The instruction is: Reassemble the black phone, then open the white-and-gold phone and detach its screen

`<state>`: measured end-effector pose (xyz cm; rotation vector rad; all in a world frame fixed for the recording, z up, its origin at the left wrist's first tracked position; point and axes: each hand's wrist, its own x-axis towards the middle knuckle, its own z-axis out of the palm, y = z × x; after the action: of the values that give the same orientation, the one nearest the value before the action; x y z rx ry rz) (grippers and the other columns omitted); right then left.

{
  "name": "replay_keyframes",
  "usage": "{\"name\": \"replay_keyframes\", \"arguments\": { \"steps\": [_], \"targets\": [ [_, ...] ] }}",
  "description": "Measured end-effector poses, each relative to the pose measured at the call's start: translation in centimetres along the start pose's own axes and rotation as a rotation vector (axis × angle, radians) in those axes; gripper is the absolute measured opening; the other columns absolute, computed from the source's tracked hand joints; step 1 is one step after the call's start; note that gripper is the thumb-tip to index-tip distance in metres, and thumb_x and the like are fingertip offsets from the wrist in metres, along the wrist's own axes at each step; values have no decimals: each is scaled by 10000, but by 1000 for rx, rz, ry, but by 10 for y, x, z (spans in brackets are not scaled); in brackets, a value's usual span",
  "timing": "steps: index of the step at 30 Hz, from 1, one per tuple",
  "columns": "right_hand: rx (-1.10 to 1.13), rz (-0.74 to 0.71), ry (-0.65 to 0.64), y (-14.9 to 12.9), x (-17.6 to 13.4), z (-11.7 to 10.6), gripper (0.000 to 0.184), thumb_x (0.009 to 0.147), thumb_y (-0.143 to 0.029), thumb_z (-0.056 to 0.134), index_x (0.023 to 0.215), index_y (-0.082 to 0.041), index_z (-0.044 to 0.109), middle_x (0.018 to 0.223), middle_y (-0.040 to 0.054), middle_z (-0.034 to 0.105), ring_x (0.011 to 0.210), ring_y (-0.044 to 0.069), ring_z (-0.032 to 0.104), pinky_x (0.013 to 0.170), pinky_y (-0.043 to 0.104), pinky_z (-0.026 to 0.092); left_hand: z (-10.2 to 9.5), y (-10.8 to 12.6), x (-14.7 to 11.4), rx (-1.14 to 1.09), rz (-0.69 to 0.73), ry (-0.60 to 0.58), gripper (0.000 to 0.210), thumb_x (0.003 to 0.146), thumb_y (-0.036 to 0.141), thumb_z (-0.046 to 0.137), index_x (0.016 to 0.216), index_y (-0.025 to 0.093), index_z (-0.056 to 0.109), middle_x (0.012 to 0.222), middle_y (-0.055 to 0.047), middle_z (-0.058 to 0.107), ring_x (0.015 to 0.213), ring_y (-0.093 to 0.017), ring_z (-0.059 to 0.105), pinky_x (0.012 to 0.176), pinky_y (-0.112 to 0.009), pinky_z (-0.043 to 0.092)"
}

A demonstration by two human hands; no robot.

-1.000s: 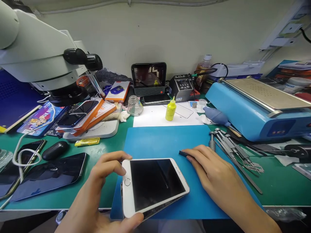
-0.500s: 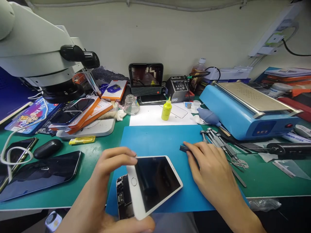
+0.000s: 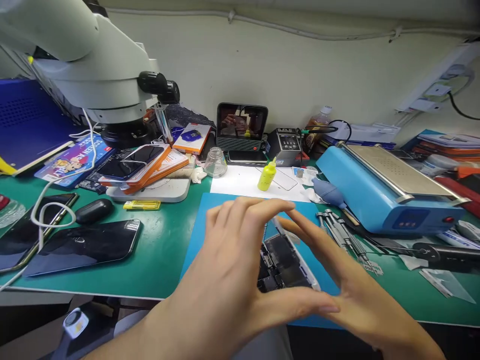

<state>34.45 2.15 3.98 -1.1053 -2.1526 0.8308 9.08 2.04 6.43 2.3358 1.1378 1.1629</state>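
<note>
An opened phone shows its dark inner parts between my hands, above the blue mat. Its white-edged screen panel stands tilted up, inner side toward me. My left hand spans the panel, fingertips by its upper end and thumb by its lower end. From the right, my right hand curls around the panel's outer side; some fingers are hidden. My left thumb overlaps the right hand. The small dark piece held earlier in my right hand cannot be seen.
A yellow squeeze bottle and a glass jar stand behind the mat. Screwdrivers and a blue heating machine lie to the right. At left are a microscope, a dark phone and a yellow lighter.
The screen panel has swung up to the right, turning its inner side toward me. Both hands have come together around it. The view has shifted, so the bench appears farther right.
</note>
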Motion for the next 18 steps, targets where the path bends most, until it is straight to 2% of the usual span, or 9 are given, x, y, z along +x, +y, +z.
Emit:
{"name": "replay_keyframes", "arguments": {
  "steps": [2,4,5,8,10,11,14,16,18],
  "targets": [
    [121,15,-20,8,8,-3,883,963,-723,782,1738,-568,386,1746,-8,550,1590,361,538,1271,543,493,1,2,8,-18,6,-29,774,997,707,773,1552,341,377,1534,-103,675,1385,-339,692,1174,-557,557],
    [190,61,-7,14,9,-5,819,900,-677,875,1646,-561,557,1697,-14,613,1575,375,569,1279,532,492,-1,1,11,-45,19,-73,844,984,702,785,1607,337,347,1606,-103,644,1449,-345,662,1211,-549,544],
    [216,88,7,17,8,-6,814,873,-636,917,1617,-561,594,1678,-17,635,1567,377,582,1273,526,505,-2,-2,9,-50,18,-104,857,1002,699,759,1644,335,324,1648,-103,618,1491,-340,638,1216,-532,554],
    [302,155,45,24,2,-5,909,857,-587,949,1664,-544,533,1672,9,647,1526,375,637,1202,523,594,-4,-17,-13,68,-24,-211,834,1064,726,639,1698,281,332,1636,-147,632,1494,-365,646,1128,-548,636],
    [359,182,60,27,-2,-3,940,864,-606,937,1694,-486,510,1668,63,649,1492,387,670,1166,539,628,-3,-30,-37,257,-36,-235,986,980,830,679,1666,185,387,1498,-233,715,1340,-480,730,986,-663,670],
    [378,197,69,28,-3,-1,925,872,-605,930,1690,-448,529,1652,94,661,1483,397,677,1171,550,625,-2,-36,-50,327,-19,-268,1083,909,855,752,1665,171,386,1484,-250,725,1284,-512,750,935,-682,677],
    [390,239,105,29,-6,3,856,891,-660,882,1644,-356,611,1535,172,738,1443,430,702,1147,558,643,-2,-51,-79,406,2,-324,1267,738,675,1015,1700,209,334,1498,-206,741,1224,-481,774,911,-608,696],
    [364,253,136,28,-7,5,848,923,-745,794,1638,-325,618,1495,204,755,1433,450,705,1104,558,669,-3,-58,-87,381,-7,-345,1237,744,520,1054,1711,265,326,1496,-147,752,1232,-428,770,948,-552,694],
    [311,236,170,28,-8,7,871,923,-799,748,1645,-333,604,1549,208,719,1469,471,671,1102,573,669,-4,-64,-89,316,-31,-367,1198,772,430,1044,1724,326,324,1504,-99,744,1257,-396,749,980,-530,687]
  ]
}}
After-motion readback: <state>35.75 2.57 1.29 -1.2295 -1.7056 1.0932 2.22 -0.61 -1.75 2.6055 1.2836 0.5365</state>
